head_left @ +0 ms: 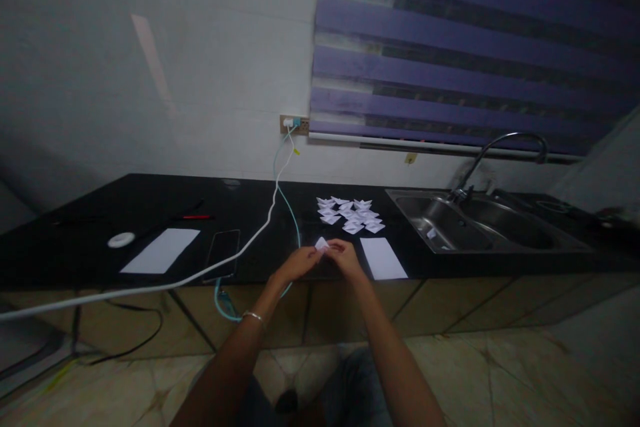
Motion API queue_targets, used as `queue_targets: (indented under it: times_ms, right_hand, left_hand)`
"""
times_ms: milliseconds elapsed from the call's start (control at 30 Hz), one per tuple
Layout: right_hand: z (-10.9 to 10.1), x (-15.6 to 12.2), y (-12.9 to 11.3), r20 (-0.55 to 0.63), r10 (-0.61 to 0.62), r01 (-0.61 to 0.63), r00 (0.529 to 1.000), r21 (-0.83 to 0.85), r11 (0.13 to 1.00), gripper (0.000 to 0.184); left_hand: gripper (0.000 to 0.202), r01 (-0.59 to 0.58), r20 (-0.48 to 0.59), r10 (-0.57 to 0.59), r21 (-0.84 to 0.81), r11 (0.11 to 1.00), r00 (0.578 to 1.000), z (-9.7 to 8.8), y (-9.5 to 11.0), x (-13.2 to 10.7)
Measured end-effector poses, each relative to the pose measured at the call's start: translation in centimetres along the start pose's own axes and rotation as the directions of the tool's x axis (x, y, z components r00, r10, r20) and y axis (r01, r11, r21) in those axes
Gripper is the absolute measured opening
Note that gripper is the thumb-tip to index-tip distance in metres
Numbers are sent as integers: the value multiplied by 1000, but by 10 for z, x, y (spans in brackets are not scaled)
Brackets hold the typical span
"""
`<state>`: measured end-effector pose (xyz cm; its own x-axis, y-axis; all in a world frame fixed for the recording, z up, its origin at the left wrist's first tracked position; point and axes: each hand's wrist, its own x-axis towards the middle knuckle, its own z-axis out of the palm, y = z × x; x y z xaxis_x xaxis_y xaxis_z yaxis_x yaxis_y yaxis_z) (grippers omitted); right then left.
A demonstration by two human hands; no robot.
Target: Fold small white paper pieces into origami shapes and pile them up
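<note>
1. Toward the left end of the black countertop (107, 201), a white ring-shaped roll (121, 239) is lying left of a red-and-black pen (197, 217).
2. A flat white paper (161, 251) is lying close to the front edge, probably so it is within easy reach.
3. A smartphone (223, 250) is resting beside it, also at the front edge; a white cable (270, 215) is crossing above it from the wall socket (304, 125).
4. The left hand (301, 262) is pinching a small folded paper (321, 243) in its fingertips, near the middle of the front edge.
5. The right hand (345, 257) is pinching the same piece from its other side, seemingly because so small a thing needs fingertip control from both sides.
6. Beyond the hands, toward the back edge, paper boats (354, 215) are standing clustered, apparently grouped to leave the front edge for handwork.
7. A second flat paper (384, 258) is lying at the front edge, just beside the right hand.
8. Farther right, a steel sink (407, 203) is holding a white scrap (431, 233) near its front-left corner.
</note>
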<state>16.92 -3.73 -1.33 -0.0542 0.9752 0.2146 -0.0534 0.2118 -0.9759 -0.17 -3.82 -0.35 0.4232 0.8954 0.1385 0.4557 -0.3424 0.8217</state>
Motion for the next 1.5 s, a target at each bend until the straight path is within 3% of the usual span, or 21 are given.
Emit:
queue_targets:
  times_ms: [400,633,933,1133,1267,1500]
  right_hand:
    - [-1,-1,-1,37,-45,45,998,-6,999,26]
    - [3,2,1,68,-34,35,997,-14,999,25]
    - [4,-1,-1,37,-110,112,993,-78,991,22]
    - [2,-4,-5,59,-104,111,993,-130,985,23]
    - [4,-3,-6,101,-78,92,992,-145,985,18]
    - [7,-4,-8,25,-58,61,998,-133,989,17]
  left_hand:
    - [51,-23,42,30,-171,985,999,-4,10,-3]
    - [49,-85,104,115,-255,963,988,-7,5,-2]
    - [53,-39,73,48,-112,993,996,-2,-9,-1]
    - [46,-65,9,70,-262,963,998,1,-3,1]
    - [39,-141,-31,137,-260,955,990,-3,3,0]
    - [37,-144,-71,130,-264,954,989,-4,5,-1]
